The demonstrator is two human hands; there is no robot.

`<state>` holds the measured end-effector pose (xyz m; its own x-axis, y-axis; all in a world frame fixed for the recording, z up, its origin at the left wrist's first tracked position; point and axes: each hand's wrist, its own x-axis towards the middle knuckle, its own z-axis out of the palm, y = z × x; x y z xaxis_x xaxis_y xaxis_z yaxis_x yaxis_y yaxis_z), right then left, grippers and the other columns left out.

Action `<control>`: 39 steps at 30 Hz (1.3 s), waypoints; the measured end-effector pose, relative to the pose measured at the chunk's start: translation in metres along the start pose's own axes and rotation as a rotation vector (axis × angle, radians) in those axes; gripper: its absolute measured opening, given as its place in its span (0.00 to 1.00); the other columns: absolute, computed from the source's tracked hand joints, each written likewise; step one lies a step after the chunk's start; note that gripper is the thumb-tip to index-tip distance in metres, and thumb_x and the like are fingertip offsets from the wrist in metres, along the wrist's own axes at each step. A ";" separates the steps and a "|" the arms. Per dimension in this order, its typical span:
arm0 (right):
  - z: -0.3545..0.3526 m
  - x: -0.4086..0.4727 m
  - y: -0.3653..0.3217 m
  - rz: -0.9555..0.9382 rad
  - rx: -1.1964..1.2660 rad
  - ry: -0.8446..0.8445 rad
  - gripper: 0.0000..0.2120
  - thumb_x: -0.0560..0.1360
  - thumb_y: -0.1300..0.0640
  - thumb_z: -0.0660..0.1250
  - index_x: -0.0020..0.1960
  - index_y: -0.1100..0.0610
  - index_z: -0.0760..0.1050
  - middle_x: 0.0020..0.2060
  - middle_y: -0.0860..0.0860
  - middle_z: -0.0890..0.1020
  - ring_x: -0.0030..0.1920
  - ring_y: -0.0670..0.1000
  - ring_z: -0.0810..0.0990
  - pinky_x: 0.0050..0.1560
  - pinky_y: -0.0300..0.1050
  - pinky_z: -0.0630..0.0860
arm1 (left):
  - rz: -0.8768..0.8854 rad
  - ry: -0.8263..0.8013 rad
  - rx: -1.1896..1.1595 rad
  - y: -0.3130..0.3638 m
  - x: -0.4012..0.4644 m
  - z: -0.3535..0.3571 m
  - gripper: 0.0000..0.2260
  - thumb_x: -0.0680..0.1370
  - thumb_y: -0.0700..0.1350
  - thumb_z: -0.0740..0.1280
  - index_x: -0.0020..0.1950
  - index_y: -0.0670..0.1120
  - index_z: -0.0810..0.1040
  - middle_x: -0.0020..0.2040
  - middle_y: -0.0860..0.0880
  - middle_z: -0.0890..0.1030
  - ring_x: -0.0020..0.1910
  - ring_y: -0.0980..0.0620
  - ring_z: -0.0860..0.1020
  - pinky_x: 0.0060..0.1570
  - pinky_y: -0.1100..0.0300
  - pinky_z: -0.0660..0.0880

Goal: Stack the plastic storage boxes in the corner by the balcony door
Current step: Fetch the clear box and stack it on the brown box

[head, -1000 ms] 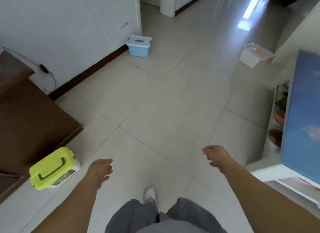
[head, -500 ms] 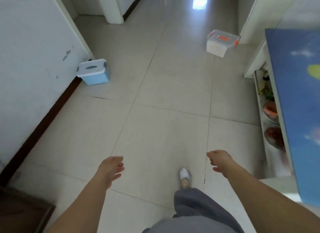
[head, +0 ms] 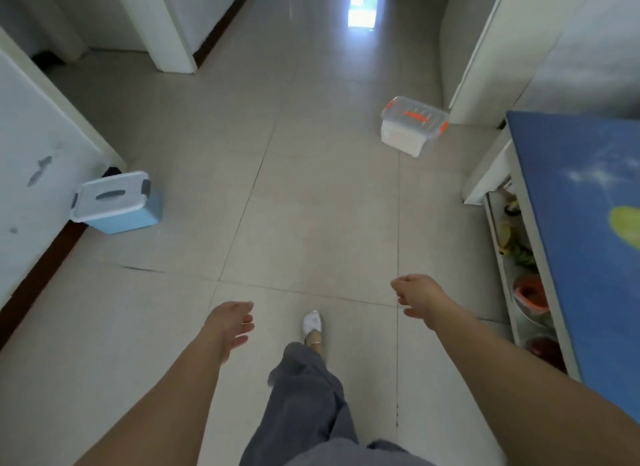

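Note:
A light blue storage box with a white lid [head: 117, 205] stands on the tiled floor against the left wall. A clear storage box with orange latches [head: 412, 126] sits on the floor farther ahead on the right, near a white door frame. My left hand [head: 232, 327] hangs low in the middle, fingers loosely apart, holding nothing. My right hand [head: 419, 294] is out to the right at about the same height, fingers loosely curled, also empty. Both boxes lie well beyond my hands.
A blue-topped table [head: 581, 230] with a shelf of bowls and food under it [head: 526, 292] lines the right side. White wall with dark skirting [head: 38, 268] runs along the left. My foot in a white shoe [head: 311, 323] steps forward on the tiles.
I have walked forward and turned right: both boxes are nearer, the green-lidded box and brown furniture have left view. My hands stay empty.

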<state>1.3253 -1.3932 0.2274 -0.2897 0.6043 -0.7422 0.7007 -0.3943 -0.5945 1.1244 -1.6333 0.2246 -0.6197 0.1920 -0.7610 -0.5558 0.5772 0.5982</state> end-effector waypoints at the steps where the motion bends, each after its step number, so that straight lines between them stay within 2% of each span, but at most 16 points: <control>1: -0.005 0.017 -0.017 0.004 0.010 0.015 0.13 0.77 0.57 0.63 0.58 0.61 0.75 0.44 0.56 0.75 0.44 0.53 0.73 0.40 0.43 0.72 | 0.005 -0.022 -0.007 0.023 0.018 0.011 0.09 0.78 0.44 0.63 0.56 0.42 0.72 0.52 0.41 0.76 0.52 0.45 0.76 0.57 0.49 0.72; 5: -0.032 0.080 -0.090 0.071 0.075 0.086 0.14 0.78 0.56 0.62 0.60 0.63 0.74 0.40 0.55 0.75 0.40 0.52 0.74 0.39 0.44 0.73 | -0.009 -0.098 0.070 0.133 0.079 0.054 0.08 0.78 0.44 0.63 0.54 0.42 0.72 0.46 0.43 0.76 0.50 0.45 0.76 0.53 0.51 0.71; 8: -0.054 0.125 -0.140 0.062 0.076 0.142 0.15 0.78 0.56 0.62 0.60 0.63 0.74 0.47 0.57 0.77 0.47 0.55 0.75 0.53 0.52 0.76 | 0.077 -0.103 0.161 0.217 0.120 0.088 0.06 0.79 0.43 0.62 0.53 0.41 0.73 0.40 0.46 0.75 0.42 0.48 0.75 0.48 0.54 0.70; 10: -0.067 0.154 -0.171 0.052 0.082 0.156 0.15 0.78 0.56 0.62 0.61 0.63 0.74 0.49 0.58 0.77 0.48 0.55 0.75 0.56 0.52 0.76 | 0.108 -0.108 0.225 0.266 0.145 0.116 0.06 0.79 0.42 0.62 0.53 0.42 0.73 0.40 0.46 0.75 0.42 0.49 0.75 0.48 0.55 0.70; 13: -0.086 0.194 -0.203 0.061 0.101 0.170 0.16 0.78 0.56 0.62 0.62 0.63 0.73 0.56 0.62 0.78 0.56 0.59 0.77 0.57 0.52 0.75 | 0.125 -0.156 0.282 0.321 0.169 0.157 0.06 0.79 0.43 0.62 0.52 0.42 0.73 0.40 0.47 0.75 0.47 0.46 0.75 0.48 0.55 0.71; 16: -0.116 0.263 -0.241 0.111 0.128 0.177 0.18 0.78 0.56 0.61 0.64 0.64 0.72 0.59 0.61 0.77 0.60 0.59 0.76 0.52 0.49 0.74 | 0.147 -0.189 0.334 0.384 0.212 0.217 0.04 0.79 0.43 0.61 0.49 0.43 0.73 0.41 0.46 0.74 0.41 0.49 0.75 0.43 0.57 0.70; 18: -0.134 0.301 -0.265 0.111 0.136 0.170 0.18 0.78 0.56 0.61 0.65 0.64 0.71 0.60 0.61 0.77 0.59 0.58 0.76 0.50 0.47 0.74 | 0.160 -0.185 0.357 0.417 0.229 0.248 0.04 0.79 0.43 0.61 0.49 0.43 0.73 0.43 0.46 0.75 0.41 0.50 0.75 0.45 0.57 0.70; 20: -0.160 0.344 -0.296 0.122 0.136 0.152 0.18 0.78 0.56 0.61 0.64 0.64 0.72 0.58 0.60 0.77 0.55 0.57 0.76 0.50 0.47 0.74 | 0.140 -0.183 0.362 0.454 0.249 0.283 0.06 0.79 0.44 0.61 0.52 0.42 0.73 0.46 0.44 0.75 0.47 0.47 0.75 0.49 0.54 0.71; 22: -0.184 0.372 -0.326 0.139 0.137 0.113 0.16 0.78 0.56 0.62 0.62 0.64 0.74 0.53 0.59 0.77 0.51 0.56 0.75 0.44 0.45 0.74 | 0.089 -0.195 0.391 0.487 0.256 0.311 0.07 0.79 0.45 0.61 0.53 0.42 0.72 0.50 0.43 0.75 0.50 0.46 0.75 0.51 0.53 0.71; 24: -0.214 0.411 -0.367 0.123 0.124 0.103 0.14 0.78 0.56 0.62 0.58 0.63 0.76 0.47 0.58 0.76 0.46 0.55 0.73 0.40 0.42 0.72 | 0.096 -0.204 0.391 0.531 0.273 0.348 0.07 0.79 0.45 0.61 0.53 0.43 0.72 0.51 0.42 0.75 0.50 0.45 0.75 0.52 0.54 0.71; 27: -0.248 0.457 -0.411 0.085 0.096 0.151 0.07 0.77 0.57 0.62 0.51 0.60 0.75 0.44 0.59 0.75 0.43 0.55 0.73 0.43 0.46 0.70 | 0.130 -0.194 0.377 0.579 0.294 0.388 0.06 0.79 0.44 0.61 0.52 0.43 0.72 0.51 0.42 0.75 0.49 0.46 0.75 0.51 0.54 0.71; 30: -0.273 0.501 -0.449 0.089 0.076 0.156 0.10 0.77 0.56 0.63 0.55 0.60 0.75 0.46 0.58 0.76 0.45 0.55 0.75 0.44 0.46 0.72 | 0.118 -0.243 0.378 0.621 0.318 0.429 0.04 0.79 0.44 0.61 0.46 0.45 0.73 0.49 0.44 0.74 0.45 0.48 0.75 0.50 0.55 0.70; 32: -0.286 0.533 -0.470 0.093 0.084 0.156 0.12 0.77 0.56 0.63 0.55 0.62 0.77 0.44 0.57 0.76 0.43 0.55 0.74 0.41 0.44 0.71 | 0.115 -0.249 0.381 0.649 0.340 0.454 0.04 0.79 0.43 0.61 0.48 0.44 0.72 0.50 0.43 0.74 0.45 0.49 0.75 0.51 0.55 0.70; 34: -0.300 0.568 -0.490 0.099 0.072 0.166 0.10 0.76 0.56 0.64 0.53 0.61 0.77 0.41 0.57 0.76 0.41 0.54 0.74 0.37 0.42 0.70 | 0.108 -0.252 0.393 0.678 0.372 0.480 0.05 0.79 0.44 0.61 0.53 0.44 0.71 0.52 0.42 0.74 0.49 0.47 0.75 0.52 0.54 0.70; 36: -0.315 0.613 -0.511 0.130 0.086 0.194 0.08 0.76 0.56 0.64 0.50 0.60 0.77 0.39 0.56 0.76 0.39 0.54 0.73 0.36 0.40 0.69 | 0.087 -0.250 0.432 0.713 0.413 0.512 0.06 0.79 0.44 0.61 0.54 0.43 0.71 0.53 0.42 0.74 0.51 0.46 0.74 0.53 0.54 0.70; 39: -0.332 0.656 -0.531 0.195 0.117 0.218 0.06 0.75 0.57 0.64 0.41 0.57 0.76 0.33 0.54 0.74 0.34 0.52 0.71 0.35 0.41 0.68 | 0.068 -0.263 0.479 0.755 0.458 0.550 0.07 0.79 0.43 0.61 0.54 0.42 0.72 0.52 0.41 0.74 0.49 0.45 0.73 0.47 0.56 0.70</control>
<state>0.9801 -0.5573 0.1587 -0.0022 0.6388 -0.7694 0.6457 -0.5866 -0.4888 0.7259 -0.6732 0.1897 -0.4517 0.3981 -0.7984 -0.1669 0.8414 0.5139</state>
